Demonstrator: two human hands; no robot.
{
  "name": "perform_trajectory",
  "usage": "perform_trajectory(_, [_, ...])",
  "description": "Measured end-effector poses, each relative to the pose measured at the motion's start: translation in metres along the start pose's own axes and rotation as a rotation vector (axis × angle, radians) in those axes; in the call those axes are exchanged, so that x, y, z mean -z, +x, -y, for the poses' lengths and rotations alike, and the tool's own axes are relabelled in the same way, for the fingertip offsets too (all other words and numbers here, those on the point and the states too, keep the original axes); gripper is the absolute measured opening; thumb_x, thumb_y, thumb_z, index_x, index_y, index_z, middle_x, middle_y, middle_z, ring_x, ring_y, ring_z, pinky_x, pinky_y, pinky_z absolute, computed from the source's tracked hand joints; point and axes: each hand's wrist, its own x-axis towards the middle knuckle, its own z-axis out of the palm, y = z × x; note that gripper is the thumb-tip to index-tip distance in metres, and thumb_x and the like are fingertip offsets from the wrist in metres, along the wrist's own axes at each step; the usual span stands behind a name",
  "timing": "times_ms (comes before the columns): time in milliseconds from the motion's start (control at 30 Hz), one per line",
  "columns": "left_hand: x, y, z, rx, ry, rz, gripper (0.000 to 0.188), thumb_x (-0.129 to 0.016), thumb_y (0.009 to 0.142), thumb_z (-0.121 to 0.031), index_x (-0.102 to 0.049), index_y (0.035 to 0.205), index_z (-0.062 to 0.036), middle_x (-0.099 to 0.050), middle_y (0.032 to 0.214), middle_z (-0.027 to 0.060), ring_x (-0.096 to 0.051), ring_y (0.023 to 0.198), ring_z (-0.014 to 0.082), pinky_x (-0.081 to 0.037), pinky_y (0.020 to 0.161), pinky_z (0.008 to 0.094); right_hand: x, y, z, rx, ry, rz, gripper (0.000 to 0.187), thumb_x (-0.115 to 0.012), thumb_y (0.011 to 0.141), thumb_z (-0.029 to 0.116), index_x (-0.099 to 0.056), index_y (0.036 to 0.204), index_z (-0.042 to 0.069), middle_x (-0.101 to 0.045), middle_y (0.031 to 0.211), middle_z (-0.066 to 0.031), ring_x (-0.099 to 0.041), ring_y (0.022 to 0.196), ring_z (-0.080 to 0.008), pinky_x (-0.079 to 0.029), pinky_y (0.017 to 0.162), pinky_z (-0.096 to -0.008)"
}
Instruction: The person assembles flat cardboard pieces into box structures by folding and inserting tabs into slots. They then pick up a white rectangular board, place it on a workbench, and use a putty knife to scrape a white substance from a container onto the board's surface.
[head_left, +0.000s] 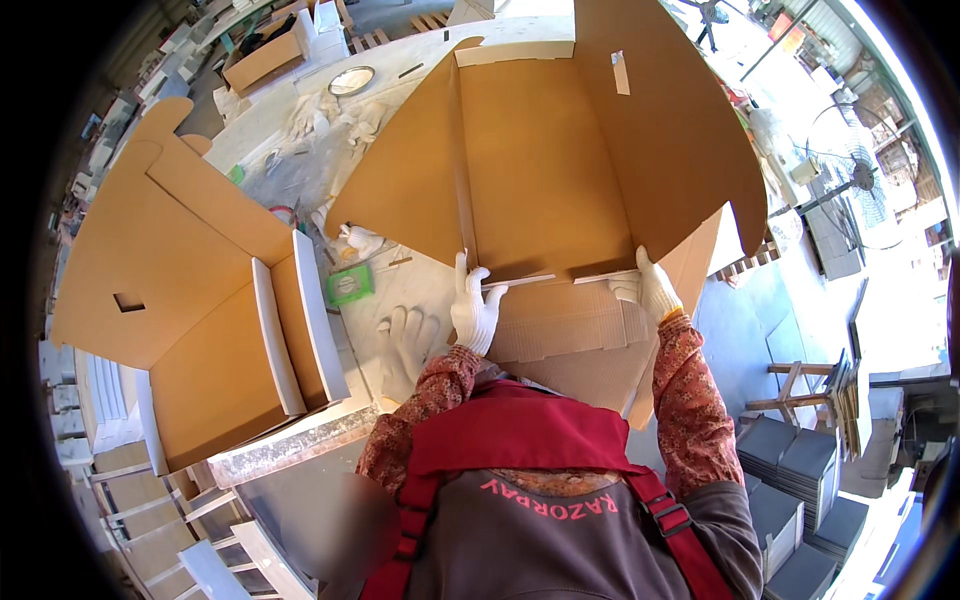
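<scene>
In front of me lies an open cardboard box (545, 150), brown inside with white edges, its large lid and side flaps raised. My left hand (474, 310), in a white knit glove, holds its near left corner with the index finger stretched up along the wall. At the near right corner my right hand (655, 287), gloved too, is closed round the edge, thumb and fingers on the narrow front flap (606, 276). Part of the right fingers is hidden by the cardboard. Beneath the box lies flat corrugated cardboard (575, 325).
A second open box (215, 370) stands at the left. Between the boxes are a loose white glove (405, 345), a green item (349, 285) and a round dish (352, 80). Stacked grey boxes (790, 455) stand on the right, near a wooden stand (800, 390) and a fan (860, 175).
</scene>
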Motion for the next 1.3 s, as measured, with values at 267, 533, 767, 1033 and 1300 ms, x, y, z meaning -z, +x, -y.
perform_trajectory(267, [0.020,0.022,-0.001,-0.126,-0.075,0.053,0.018,-0.072,0.088,-0.010,-0.067,0.105,-0.0090,-0.052,0.142,0.0247,-0.071,0.091,0.0344,-0.060,0.071,0.0382,-0.002,-0.012,0.008,0.374,-1.352,-0.292,0.052,-0.058,0.096,0.049,-0.054,0.128,0.008,-0.068,0.102,-0.0245,-0.069,0.089,-0.0380,-0.056,0.077,-0.0441])
perform_trajectory(533, [0.045,0.028,0.015,-0.342,-0.080,0.252,0.040,-0.056,0.085,0.010,-0.068,0.117,-0.0104,-0.046,0.147,0.0271,-0.067,0.108,0.0385,-0.059,0.084,0.0402,0.019,0.007,-0.019,0.371,-1.069,-0.270,0.069,-0.041,0.101,0.054,-0.054,0.127,-0.008,-0.063,0.113,-0.0359,-0.058,0.109,-0.0528,-0.048,0.094,-0.0514])
perform_trajectory(767, [0.073,0.008,0.032,-0.585,0.434,0.724,0.074,-0.055,0.078,0.013,-0.036,0.148,0.0002,-0.012,0.162,0.0254,-0.026,0.147,0.0418,-0.050,0.103,0.0371,0.009,-0.002,-0.012,0.113,-0.871,-0.229,0.080,-0.046,0.096,0.061,-0.063,0.107,-0.016,-0.067,0.100,-0.0356,-0.063,0.107,-0.0475,-0.048,0.093,-0.0429])
perform_trajectory(1033, [0.098,0.024,0.007,0.102,-0.257,0.568,0.059,-0.078,0.076,-0.017,-0.059,0.129,0.0008,-0.059,0.129,0.0242,-0.063,0.115,0.0314,-0.054,0.094,0.0351,0.014,-0.013,-0.006,0.056,-0.880,0.002,0.075,-0.050,0.095,0.064,-0.065,0.085,-0.008,-0.059,0.067,-0.0131,-0.062,0.068,-0.0243,-0.050,0.071,-0.0375])
perform_trajectory(1300, [0.068,0.028,0.017,0.301,-0.350,0.163,0.041,-0.075,0.085,-0.035,-0.070,0.105,0.0001,-0.071,0.080,0.0133,-0.066,0.063,0.0200,-0.051,0.057,0.0323,0.035,-0.005,-0.039,0.110,-0.597,0.059,0.076,-0.044,0.096,0.070,-0.064,0.104,-0.003,-0.065,0.089,-0.0083,-0.058,0.082,-0.0156,-0.048,0.078,-0.0321])
